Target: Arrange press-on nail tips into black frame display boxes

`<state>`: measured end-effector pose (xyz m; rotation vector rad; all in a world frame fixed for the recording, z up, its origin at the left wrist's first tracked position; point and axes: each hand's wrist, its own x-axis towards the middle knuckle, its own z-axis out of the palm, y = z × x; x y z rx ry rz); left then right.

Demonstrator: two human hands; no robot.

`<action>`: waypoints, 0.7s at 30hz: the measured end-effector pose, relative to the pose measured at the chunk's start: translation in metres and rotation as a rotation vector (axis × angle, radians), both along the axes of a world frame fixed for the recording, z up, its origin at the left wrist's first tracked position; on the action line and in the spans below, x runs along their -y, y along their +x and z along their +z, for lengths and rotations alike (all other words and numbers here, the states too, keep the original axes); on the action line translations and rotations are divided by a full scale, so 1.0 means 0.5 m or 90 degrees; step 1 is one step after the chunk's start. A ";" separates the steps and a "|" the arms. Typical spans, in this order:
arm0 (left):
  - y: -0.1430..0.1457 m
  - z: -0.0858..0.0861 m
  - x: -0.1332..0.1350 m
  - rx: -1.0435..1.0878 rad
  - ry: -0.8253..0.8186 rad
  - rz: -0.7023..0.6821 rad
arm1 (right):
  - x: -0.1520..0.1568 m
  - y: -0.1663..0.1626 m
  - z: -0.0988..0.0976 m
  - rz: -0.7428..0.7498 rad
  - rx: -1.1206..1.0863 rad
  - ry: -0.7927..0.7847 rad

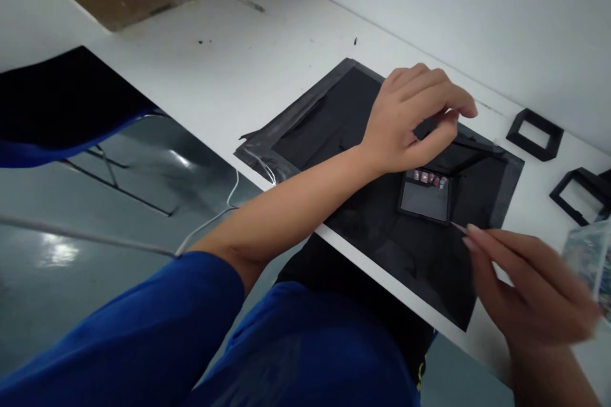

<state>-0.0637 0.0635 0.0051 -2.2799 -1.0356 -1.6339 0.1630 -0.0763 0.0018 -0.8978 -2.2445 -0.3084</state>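
A small black case (424, 198) with a grey panel lies on a black mat (334, 121). Along the panel's upper edge runs a row of small pinkish decorated pieces (429, 179), which look like false nails. My left hand (415, 117) hovers just beyond the case, fingers curved and thumb a little apart from the index finger; nothing shows between them. Pinched in my right hand (529, 280) is a thin pointed tool (459, 227), its tip close to the case's near right corner. The hand covers most of the tool, so its exact kind is hidden.
Two black frames (535, 135) stand at the right by the wall. A clear container of small colourful bits (585, 254) sits beside my right hand. A white cable (205, 224) hangs past the table edge (377, 280). A chair (71, 108) is at the left.
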 end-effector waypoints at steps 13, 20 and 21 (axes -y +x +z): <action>0.016 -0.019 0.008 -0.098 -0.109 -0.045 | -0.096 -0.081 -0.048 0.025 0.192 0.007; 0.017 -0.019 0.006 -0.115 -0.084 -0.066 | -0.088 -0.041 -0.051 -0.018 0.023 -0.110; 0.016 -0.020 0.005 -0.110 -0.082 -0.068 | -0.090 -0.037 -0.052 -0.026 0.014 -0.119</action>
